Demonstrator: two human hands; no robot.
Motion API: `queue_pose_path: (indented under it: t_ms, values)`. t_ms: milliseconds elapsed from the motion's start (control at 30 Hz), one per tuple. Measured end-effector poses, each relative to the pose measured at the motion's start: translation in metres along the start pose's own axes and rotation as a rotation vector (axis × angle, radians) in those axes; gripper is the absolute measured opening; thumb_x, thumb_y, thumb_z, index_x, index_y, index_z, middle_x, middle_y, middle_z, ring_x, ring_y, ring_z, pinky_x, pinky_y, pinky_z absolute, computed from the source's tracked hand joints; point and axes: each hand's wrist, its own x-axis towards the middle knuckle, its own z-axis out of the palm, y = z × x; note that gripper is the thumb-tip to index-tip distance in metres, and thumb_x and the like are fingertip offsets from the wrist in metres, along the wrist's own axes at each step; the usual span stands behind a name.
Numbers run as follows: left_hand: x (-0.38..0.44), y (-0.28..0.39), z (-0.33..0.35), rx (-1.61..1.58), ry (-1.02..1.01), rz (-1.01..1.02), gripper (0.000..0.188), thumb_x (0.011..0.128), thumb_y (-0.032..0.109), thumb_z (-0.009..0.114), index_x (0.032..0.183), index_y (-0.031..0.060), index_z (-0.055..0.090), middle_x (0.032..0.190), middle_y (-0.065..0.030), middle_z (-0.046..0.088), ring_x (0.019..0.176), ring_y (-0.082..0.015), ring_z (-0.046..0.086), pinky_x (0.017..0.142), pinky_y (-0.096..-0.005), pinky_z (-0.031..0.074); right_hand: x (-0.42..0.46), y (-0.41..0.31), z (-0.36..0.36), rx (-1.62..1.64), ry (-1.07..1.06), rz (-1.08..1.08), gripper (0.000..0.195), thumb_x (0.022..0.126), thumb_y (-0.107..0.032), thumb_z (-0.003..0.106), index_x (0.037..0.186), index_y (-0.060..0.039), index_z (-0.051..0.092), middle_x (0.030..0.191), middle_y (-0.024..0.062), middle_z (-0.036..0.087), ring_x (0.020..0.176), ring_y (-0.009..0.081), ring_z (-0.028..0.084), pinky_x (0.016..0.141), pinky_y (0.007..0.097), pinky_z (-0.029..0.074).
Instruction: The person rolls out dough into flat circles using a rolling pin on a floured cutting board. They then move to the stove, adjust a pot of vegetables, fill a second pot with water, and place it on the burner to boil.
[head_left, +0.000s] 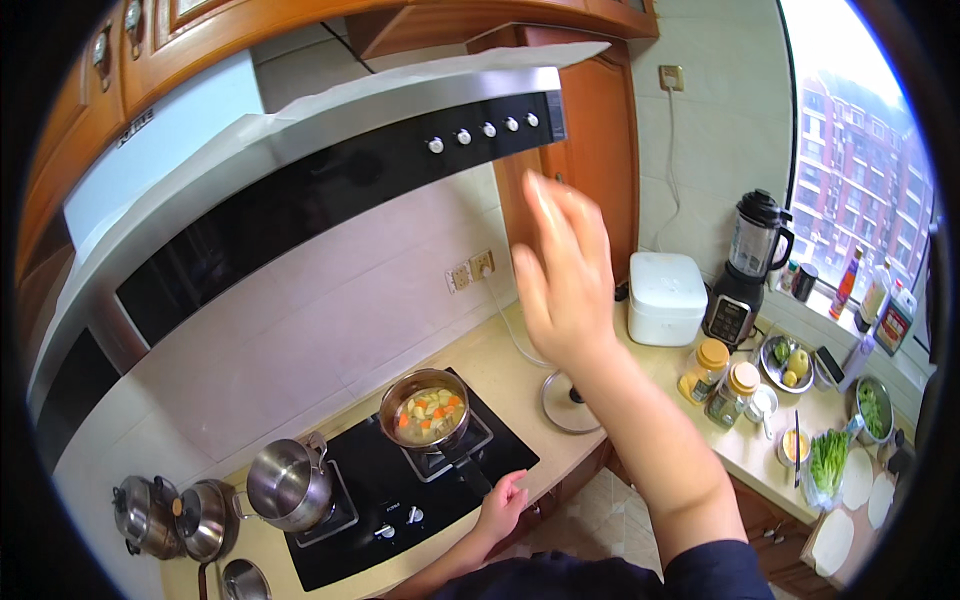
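My right hand (566, 277) is raised beside the right end of the range hood (337, 172), below its row of round knobs (489, 130); its fingers are spread and hold nothing. Low at the cooktop's front edge, my left hand (504, 508) is near the black handle (472, 474) of a saucepan (390, 397); whether it touches the handle I cannot tell. Carrot pieces and pale chunks (429, 414) lie in liquid in this pan, on the right burner. An empty steel pot (289, 484) stands on the left burner of the black gas cooktop (360, 547).
A glass lid (570, 405) lies right of the cooktop. Farther right are a white rice cooker (666, 298), a blender (742, 262), lidded jars (703, 371), a bowl with chopsticks (793, 448) and leafy greens (829, 461). Several lidded pots (144, 517) stand at the left.
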Motion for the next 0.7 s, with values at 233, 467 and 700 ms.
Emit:
queue_pose_path:
  t_ms: [233,467,700]
  values:
    - [0.011,-0.005,-0.024,-0.042,-0.004,0.042,0.037,0.09,0.008,0.055,0.127,0.0045,0.049,0.074,-0.0004,0.055,0.063,-0.0067,0.051,0.061,-0.0212,0.045,0.05,0.013,0.049,-0.122,0.167,0.008,0.051,0.077,-0.002,0.056,0.127,-0.0094,0.052,0.115,0.0111,0.051,0.105,0.0312,0.049,0.089,0.0399,0.044]
    - [0.022,-0.007,-0.026,-0.192,-0.111,-0.144,0.034,0.095,0.009,0.047,0.128,0.0013,0.046,0.072,0.0009,0.047,0.053,-0.0026,0.038,0.049,-0.0162,0.033,0.04,0.019,0.088,-0.052,0.332,0.065,0.041,0.067,-0.001,0.056,0.108,0.0045,0.057,0.104,0.016,0.046,0.094,0.0334,0.045,0.075,0.0385,0.045]
    - [0.059,-0.002,0.035,-0.365,-0.374,-0.078,0.036,0.095,0.012,0.053,0.128,0.0011,0.044,0.091,-0.003,0.061,0.056,-0.0039,0.044,0.05,-0.0167,0.037,-0.002,0.0,0.025,0.228,-0.014,0.154,0.029,0.072,-0.011,0.06,0.099,0.0,0.059,0.103,0.0168,0.048,0.098,0.034,0.046,0.079,0.0415,0.044]
